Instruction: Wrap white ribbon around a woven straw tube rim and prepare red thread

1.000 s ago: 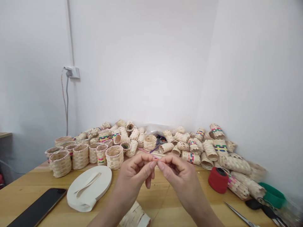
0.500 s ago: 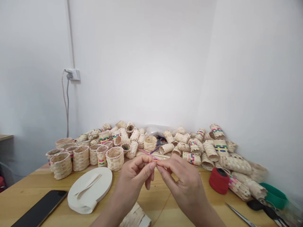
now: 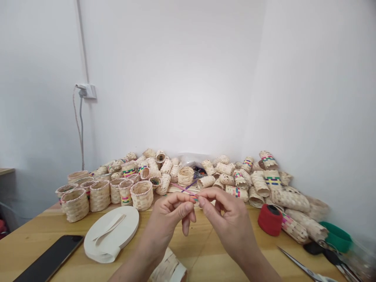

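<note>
Both hands are raised over the wooden table [image 3: 38, 235], fingertips meeting in the middle of the view. My left hand [image 3: 169, 221] and my right hand [image 3: 227, 221] each pinch a thin pink strand [image 3: 194, 197] between thumb and forefinger; the strand is very small and mostly hidden by the fingers. Below my wrists, at the bottom edge, lies a partly woven pale strip piece [image 3: 169, 270]. A heap of small woven baskets [image 3: 176, 172] lies just beyond my fingers.
A white coil of flat strip [image 3: 113, 233] and a black phone [image 3: 48, 258] lie at the left. A red thread spool [image 3: 269, 220], a green roll [image 3: 336, 237] and scissors [image 3: 305, 269] lie at the right. Upright baskets [image 3: 100, 194] stand left; white walls meet behind.
My hands have stayed together at the centre, with the fingers shifting slightly on the strand. The view has drifted a little to the right.
</note>
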The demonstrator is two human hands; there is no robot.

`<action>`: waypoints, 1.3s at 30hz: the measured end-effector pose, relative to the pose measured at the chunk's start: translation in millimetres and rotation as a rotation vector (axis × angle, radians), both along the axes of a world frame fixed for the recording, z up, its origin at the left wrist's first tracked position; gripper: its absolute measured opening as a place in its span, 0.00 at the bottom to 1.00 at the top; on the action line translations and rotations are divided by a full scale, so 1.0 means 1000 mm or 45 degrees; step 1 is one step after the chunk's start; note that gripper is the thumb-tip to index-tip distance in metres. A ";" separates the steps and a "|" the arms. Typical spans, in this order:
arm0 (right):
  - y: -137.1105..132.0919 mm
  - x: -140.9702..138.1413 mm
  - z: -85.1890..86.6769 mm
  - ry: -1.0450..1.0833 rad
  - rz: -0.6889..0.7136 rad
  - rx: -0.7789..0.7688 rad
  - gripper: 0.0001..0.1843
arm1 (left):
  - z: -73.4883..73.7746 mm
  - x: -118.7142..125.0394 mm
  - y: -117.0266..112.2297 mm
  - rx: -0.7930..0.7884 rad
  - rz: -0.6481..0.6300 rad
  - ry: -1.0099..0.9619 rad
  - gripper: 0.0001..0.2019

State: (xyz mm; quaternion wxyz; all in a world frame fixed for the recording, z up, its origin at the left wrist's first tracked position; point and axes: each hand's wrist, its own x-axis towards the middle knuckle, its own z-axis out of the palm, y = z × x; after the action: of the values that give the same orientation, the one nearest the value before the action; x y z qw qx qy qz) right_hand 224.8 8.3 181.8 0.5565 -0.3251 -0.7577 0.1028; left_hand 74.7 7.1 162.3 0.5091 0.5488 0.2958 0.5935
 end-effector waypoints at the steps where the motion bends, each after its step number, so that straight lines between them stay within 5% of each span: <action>1: -0.001 0.000 0.000 0.008 -0.003 -0.029 0.08 | -0.001 0.000 0.001 0.003 -0.005 -0.004 0.12; 39: -0.007 -0.004 -0.001 0.003 -0.013 -0.066 0.08 | -0.005 0.001 0.001 -0.008 -0.152 -0.006 0.15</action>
State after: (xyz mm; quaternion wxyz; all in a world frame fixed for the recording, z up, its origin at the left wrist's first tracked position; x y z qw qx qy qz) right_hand 221.2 1.5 181.3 0.5492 -0.3432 -0.7524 0.1202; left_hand 75.3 7.7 157.0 0.5461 0.5623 0.2631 0.5624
